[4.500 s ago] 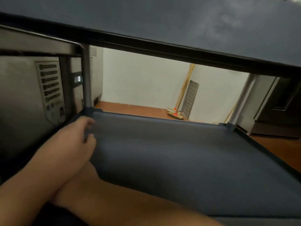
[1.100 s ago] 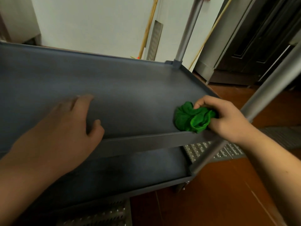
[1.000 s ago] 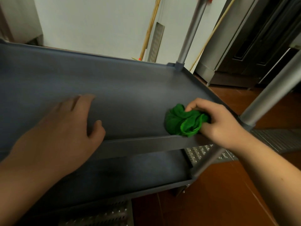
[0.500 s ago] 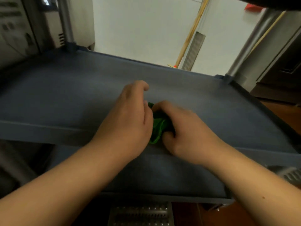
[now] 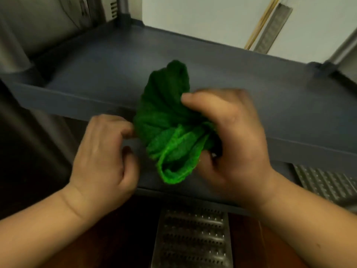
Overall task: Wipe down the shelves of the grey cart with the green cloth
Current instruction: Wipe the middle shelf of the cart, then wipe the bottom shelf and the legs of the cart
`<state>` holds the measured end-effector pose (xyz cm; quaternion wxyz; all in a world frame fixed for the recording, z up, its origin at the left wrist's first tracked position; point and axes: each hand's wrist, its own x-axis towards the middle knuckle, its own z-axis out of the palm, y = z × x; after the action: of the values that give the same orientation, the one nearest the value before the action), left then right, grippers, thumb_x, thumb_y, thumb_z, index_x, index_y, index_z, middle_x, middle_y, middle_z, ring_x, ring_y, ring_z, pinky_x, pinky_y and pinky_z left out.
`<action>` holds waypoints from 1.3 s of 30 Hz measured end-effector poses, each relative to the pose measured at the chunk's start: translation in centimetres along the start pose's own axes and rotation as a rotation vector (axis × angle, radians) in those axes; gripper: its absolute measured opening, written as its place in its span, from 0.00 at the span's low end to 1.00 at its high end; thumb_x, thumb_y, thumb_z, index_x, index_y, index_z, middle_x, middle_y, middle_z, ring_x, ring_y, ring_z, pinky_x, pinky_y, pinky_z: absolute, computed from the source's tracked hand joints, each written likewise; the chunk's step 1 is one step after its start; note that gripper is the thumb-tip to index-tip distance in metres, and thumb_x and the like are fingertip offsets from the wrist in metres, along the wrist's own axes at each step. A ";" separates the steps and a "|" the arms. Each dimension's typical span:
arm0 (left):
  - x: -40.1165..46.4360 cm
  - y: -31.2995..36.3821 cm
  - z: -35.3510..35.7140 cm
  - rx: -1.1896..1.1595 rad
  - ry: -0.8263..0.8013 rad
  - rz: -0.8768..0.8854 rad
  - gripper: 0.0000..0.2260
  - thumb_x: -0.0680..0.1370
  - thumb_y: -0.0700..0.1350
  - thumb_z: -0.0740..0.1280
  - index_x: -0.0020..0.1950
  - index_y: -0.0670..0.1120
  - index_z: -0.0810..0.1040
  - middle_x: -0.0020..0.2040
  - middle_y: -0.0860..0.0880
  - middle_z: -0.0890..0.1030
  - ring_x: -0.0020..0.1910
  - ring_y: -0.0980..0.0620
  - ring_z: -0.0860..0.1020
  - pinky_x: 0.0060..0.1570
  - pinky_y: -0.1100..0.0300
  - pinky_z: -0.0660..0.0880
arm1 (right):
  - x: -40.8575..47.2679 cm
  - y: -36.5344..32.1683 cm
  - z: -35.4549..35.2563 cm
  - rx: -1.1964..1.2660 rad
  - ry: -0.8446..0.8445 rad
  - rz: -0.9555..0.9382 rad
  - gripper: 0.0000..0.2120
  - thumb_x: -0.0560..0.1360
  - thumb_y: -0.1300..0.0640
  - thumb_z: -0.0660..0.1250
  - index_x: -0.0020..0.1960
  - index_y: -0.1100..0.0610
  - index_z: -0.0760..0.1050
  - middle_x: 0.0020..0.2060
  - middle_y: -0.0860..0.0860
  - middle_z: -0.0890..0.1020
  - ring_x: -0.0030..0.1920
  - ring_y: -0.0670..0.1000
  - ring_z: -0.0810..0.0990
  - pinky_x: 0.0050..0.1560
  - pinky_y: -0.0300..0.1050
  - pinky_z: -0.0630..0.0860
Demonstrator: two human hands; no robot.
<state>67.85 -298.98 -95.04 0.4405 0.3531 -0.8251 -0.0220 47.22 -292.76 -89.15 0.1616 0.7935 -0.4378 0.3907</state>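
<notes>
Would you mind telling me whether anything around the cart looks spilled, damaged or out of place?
Nothing stands out. The green cloth is bunched between the left hand and right hand above the grey cart shelf, which shows no spill or damage.

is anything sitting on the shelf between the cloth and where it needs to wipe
Nothing visible. The green cloth is bunched in the right hand, the left hand pinching its edge, just above the front lip of the grey shelf, whose visible surface looks bare.
</notes>
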 end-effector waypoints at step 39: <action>-5.8 8.1 26.5 -0.124 -0.912 -0.276 0.31 0.76 0.41 0.62 0.78 0.48 0.54 0.78 0.45 0.57 0.77 0.47 0.55 0.75 0.50 0.56 | -34.5 20.9 -4.7 -0.568 -0.731 1.507 0.38 0.77 0.63 0.62 0.80 0.46 0.47 0.74 0.61 0.59 0.71 0.66 0.63 0.67 0.63 0.69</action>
<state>45.77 -296.70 -112.54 0.0471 0.3867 -0.8767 -0.2822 17.12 -282.14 -114.19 -0.0980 0.2990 -0.9492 -0.0080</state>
